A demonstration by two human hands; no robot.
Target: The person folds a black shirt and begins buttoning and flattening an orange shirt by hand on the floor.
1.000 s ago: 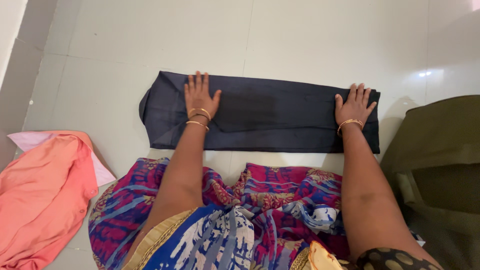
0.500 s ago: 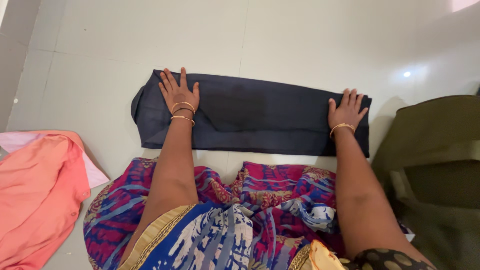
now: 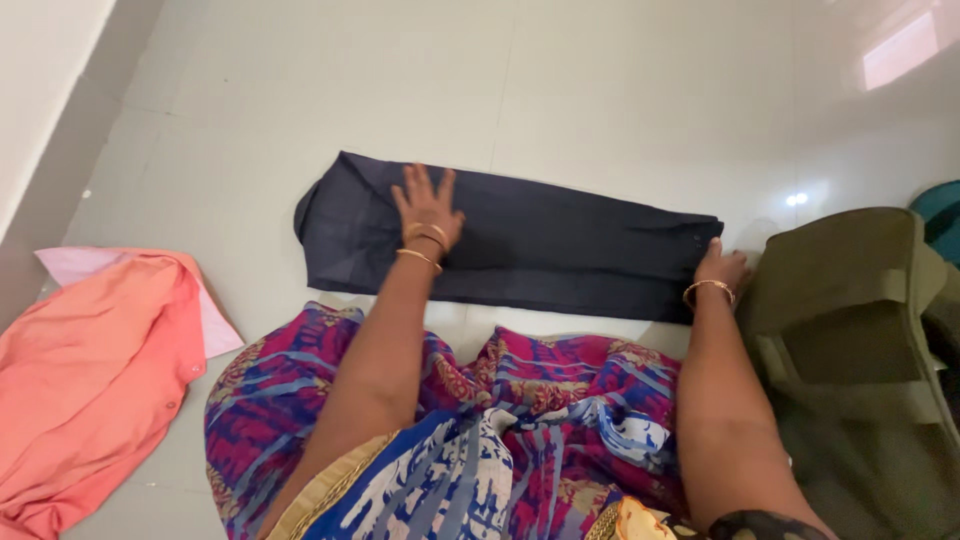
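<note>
Dark cloth matt, finely woven — floor tiles glossy, smooth.

Left hand lies flat, fingers spread toward 12 o'clock; right hand is curled, both arms stretched forward.

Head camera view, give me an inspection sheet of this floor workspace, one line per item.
Surface: pale tiled floor, glossy with light glare.
Job's things: dark cloth folded into a long strip, lying flat.
Clutter: orange shirt at left; olive garment at right.
Hands: left hand flat on the cloth, fingers spread; right hand at the cloth's right end, grip unclear.
Cables: nothing seen.
Surroundings: wall at left; teal item at the right edge.
</note>
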